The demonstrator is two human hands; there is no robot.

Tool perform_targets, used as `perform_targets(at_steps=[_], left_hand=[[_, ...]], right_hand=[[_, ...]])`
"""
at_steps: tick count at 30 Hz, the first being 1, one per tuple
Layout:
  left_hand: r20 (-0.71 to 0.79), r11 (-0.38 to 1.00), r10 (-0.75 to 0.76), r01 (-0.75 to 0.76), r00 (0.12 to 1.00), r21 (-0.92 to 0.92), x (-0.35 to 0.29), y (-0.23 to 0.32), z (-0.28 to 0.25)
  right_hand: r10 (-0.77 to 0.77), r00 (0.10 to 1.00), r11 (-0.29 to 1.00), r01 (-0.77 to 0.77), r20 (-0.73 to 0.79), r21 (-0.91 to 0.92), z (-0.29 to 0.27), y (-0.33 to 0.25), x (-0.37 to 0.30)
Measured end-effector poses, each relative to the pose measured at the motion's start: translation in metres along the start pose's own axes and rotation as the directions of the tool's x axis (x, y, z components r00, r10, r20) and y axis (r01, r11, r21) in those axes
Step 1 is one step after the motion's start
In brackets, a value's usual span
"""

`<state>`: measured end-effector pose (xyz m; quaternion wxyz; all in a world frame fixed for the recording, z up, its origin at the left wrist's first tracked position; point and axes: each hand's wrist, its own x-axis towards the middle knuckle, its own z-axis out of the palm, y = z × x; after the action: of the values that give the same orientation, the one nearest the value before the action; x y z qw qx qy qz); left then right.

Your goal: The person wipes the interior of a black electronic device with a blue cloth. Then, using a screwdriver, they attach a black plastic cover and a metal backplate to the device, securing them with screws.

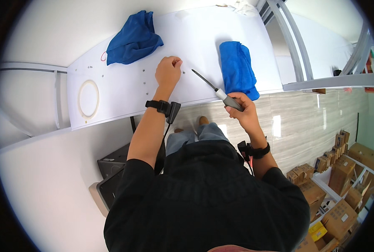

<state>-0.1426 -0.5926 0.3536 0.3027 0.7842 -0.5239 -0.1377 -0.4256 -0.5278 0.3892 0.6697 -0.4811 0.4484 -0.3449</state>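
Note:
In my right hand is a screwdriver, held by its grey and white handle. Its dark shaft points up and to the left over the white table. My left hand is above the table, fingers curled in with thumb and fingertips together; whatever they may pinch is hidden. A small screw lies just right of that hand, and several more small metal pieces are scattered to its left. The folded blue cloth lies beyond my right hand, near the table's right end.
A crumpled blue cloth sits at the back left. Left of it lies a cream ring, perhaps a tape roll. Grey metal frames flank the table. Cardboard boxes are stacked at the lower right, and a dark case stands below the table.

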Motion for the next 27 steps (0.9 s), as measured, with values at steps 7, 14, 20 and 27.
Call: perform_targets(at_steps=[7, 14, 20, 27], left_hand=[[0.359, 0.429, -0.286, 0.454, 0.888, -0.781, -0.043, -0.01, -0.064], [0.325, 0.062, -0.462, 0.395, 0.826, -0.917, -0.109, -0.053, -0.115], [0.227, -0.06, -0.536, 0.231, 0.813, -0.971, -0.171, -0.088, -0.143], [0.131, -0.173, -0.569, 0.037, 0.812, -0.984, -0.237, -0.114, -0.171]], right_hand=[[0.031, 0.981, 1.0, -0.031, 0.191, -0.006, 0.028, -0.018, 0.023], [0.137, 0.859, 0.991, -0.116, 0.493, -0.073, 0.084, -0.013, 0.042], [0.25, 0.746, 0.965, -0.137, 0.617, -0.225, 0.13, -0.005, 0.04], [0.289, 0.643, 0.953, -0.122, 0.71, -0.277, 0.174, 0.006, 0.016]])
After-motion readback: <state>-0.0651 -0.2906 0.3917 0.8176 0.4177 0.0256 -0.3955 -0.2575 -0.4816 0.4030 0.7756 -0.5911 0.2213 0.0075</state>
